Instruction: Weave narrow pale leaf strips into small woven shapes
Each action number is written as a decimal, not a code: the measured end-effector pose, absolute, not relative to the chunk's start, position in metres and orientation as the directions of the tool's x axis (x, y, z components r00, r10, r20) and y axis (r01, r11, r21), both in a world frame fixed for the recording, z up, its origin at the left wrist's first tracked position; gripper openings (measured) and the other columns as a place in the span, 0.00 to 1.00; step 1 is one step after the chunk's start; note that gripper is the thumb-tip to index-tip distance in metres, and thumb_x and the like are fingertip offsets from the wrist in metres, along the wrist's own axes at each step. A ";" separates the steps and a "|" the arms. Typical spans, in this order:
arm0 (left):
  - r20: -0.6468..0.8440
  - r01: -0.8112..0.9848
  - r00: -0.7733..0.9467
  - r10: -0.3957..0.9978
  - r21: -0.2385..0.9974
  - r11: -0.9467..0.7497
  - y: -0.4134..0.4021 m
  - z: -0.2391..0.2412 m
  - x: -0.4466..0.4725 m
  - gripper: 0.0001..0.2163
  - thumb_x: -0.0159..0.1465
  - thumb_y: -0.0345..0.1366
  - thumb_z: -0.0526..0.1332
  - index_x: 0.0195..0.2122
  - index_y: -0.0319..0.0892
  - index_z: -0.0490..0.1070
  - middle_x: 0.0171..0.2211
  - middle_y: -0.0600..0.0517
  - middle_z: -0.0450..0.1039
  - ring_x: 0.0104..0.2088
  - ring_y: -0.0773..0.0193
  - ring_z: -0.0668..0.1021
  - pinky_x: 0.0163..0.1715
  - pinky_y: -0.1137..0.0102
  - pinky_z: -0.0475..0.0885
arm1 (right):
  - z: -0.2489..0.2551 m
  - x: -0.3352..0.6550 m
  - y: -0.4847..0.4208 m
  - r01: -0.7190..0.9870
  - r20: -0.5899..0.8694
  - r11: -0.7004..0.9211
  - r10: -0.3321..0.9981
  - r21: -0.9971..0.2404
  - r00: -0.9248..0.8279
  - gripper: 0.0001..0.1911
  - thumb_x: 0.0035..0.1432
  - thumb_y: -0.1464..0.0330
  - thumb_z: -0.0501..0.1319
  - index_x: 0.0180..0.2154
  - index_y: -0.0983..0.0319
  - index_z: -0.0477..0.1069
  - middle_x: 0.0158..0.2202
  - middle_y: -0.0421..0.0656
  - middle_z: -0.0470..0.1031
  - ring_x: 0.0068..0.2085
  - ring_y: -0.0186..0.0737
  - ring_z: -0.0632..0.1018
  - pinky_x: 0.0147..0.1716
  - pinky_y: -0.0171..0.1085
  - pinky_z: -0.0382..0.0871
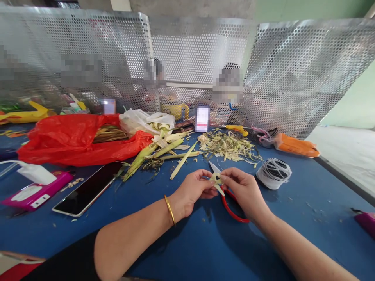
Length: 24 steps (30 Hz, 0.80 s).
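Between my two hands is a small folded strip of pale green leaf [216,178], with one end pointing down. My left hand [197,185] pinches it from the left, thumb on top. From the right, my right hand [239,187] pinches its other side between thumb and fingertips. Red-handled scissors [231,212] lie on the table beneath my hands, partly covered by the right one. To the right of that hand stands a spool of white cord [274,173]. A loose pale stalk strip [183,160] lies just beyond my left hand.
Leaf scraps [228,146] are heaped behind my hands. Stalks [143,158] spill from a red plastic bag [67,136] at the left. A phone [88,191] and a purple power strip [38,191] lie nearer. An orange packet [295,145] sits right, before a perforated metal screen [199,54].
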<state>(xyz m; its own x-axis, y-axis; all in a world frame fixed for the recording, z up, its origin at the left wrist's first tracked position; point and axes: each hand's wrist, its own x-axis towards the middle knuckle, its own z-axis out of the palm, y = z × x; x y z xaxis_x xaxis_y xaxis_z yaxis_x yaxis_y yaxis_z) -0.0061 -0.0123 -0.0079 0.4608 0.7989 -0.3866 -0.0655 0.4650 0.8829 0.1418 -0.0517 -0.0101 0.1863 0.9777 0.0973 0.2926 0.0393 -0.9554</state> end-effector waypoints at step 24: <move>-0.308 -0.043 0.508 0.804 0.923 0.381 -0.011 -0.010 -0.007 0.08 0.55 0.24 0.62 0.36 0.38 0.69 0.21 0.54 0.72 0.20 0.69 0.75 0.27 0.73 0.73 | -0.017 0.146 -0.049 0.350 0.067 0.018 0.990 -0.937 0.128 0.06 0.52 0.65 0.62 0.30 0.61 0.68 0.23 0.36 0.69 0.24 0.33 0.69 0.24 0.33 0.63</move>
<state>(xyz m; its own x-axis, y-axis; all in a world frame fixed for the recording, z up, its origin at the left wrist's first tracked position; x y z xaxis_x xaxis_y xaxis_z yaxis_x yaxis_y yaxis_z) -0.0075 -0.0111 -0.0096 0.5085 0.8040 -0.3083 -0.0432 0.3814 0.9234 0.1463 -0.0489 -0.0173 0.1281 0.9895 0.0667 0.3501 0.0178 -0.9366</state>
